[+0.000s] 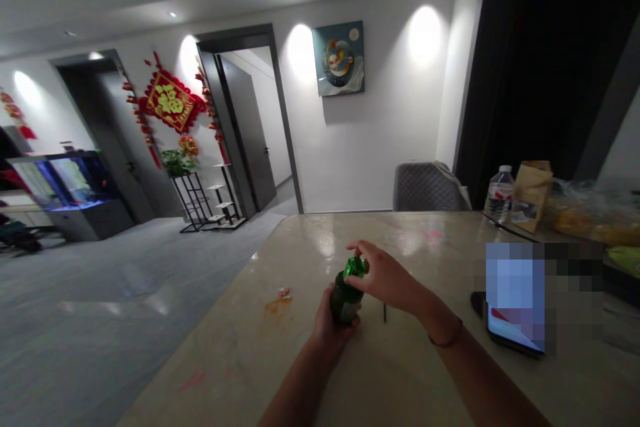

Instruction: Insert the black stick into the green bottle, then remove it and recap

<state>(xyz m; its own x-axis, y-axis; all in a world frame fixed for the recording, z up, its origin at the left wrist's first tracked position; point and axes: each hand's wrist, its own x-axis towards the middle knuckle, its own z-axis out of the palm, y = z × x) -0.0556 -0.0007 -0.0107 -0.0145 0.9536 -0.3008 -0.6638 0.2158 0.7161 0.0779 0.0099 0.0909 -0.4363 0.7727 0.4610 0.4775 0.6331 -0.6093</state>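
A dark green glass bottle (344, 301) stands roughly upright on the marbled table (240, 353), a pale label showing low on its side. My left hand (326, 320) is wrapped around its lower body. At the bottle's top, the thumb and fingers of my right hand (377, 271) grip the shiny green foil (355, 267) over the neck. The foil partly hides behind those fingers. Just right of the bottle lies a thin dark stick (385, 312).
Left of my hands, a small crumpled bit (284, 292) sits by an orange stain. To the right are a phone (515, 333), a clear water bottle (500, 193), a brown paper bag (531, 195) and plastic bags (590, 210). A grey chair (427, 187) stands beyond the far edge.
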